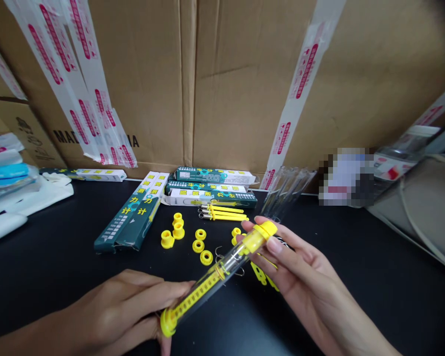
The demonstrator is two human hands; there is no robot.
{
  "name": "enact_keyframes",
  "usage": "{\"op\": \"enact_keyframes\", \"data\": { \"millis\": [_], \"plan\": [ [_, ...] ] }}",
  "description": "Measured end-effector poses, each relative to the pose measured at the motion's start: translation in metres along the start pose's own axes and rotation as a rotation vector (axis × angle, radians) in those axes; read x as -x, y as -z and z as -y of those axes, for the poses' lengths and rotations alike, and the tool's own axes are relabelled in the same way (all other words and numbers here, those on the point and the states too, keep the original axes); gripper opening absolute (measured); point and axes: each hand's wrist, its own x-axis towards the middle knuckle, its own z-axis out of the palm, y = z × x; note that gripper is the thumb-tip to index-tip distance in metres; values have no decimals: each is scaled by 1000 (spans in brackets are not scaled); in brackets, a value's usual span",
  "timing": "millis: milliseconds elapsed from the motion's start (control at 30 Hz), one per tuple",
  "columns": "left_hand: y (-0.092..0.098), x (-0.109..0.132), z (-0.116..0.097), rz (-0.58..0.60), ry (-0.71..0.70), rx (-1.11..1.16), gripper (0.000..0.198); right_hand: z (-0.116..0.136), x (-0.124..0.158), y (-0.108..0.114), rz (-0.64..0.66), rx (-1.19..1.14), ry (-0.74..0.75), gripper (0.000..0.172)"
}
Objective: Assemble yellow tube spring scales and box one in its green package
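A clear tubular spring scale (204,292) slants across the front of the view, with a yellow graduated rod inside it. My right hand (300,272) is closed around its upper end, thumb and fingers pinching the yellow cap (259,236). At the lower end, my left hand (122,309) grips the tube by the yellow end piece (168,322); part of its fingers is hidden behind. Beyond the tube lie yellow rings (198,246), flanged yellow caps (167,239) and metal hooks (218,253). Flat yellow pieces (258,273) are partly covered by my right hand.
Yellow rods with springs (224,212) lie behind the loose parts. Green-and-white boxes (133,212) lie on the black table (77,277), several stacked at the back. Clear tubes (285,190) lean near the large cardboard box (230,99). A bottle (402,153) stands right, white packaging (55,190) lies left.
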Motion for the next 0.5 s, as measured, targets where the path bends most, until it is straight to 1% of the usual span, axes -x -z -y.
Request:
{"op": "enact_keyframes", "data": {
  "millis": [133,233,300,400,433,500],
  "plan": [
    [1,-5,-3,-19,-23,0,25,-2,0,2,21,26,7,14],
    [2,-6,-3,-20,-22,-26,25,-2,0,3,2,20,-6,14],
    [2,-5,-3,-16,-22,-29,25,-1,0,3,-19,4,-14,18],
    [2,-4,-2,3,-18,-24,26,0,0,2,-56,-11,-31,37],
    [2,-4,-1,1,-17,-25,26,1,0,1,-60,-7,-32,40],
    [1,-3,-1,-16,-20,-28,27,1,1,0,-63,11,-25,39]
  ]
}}
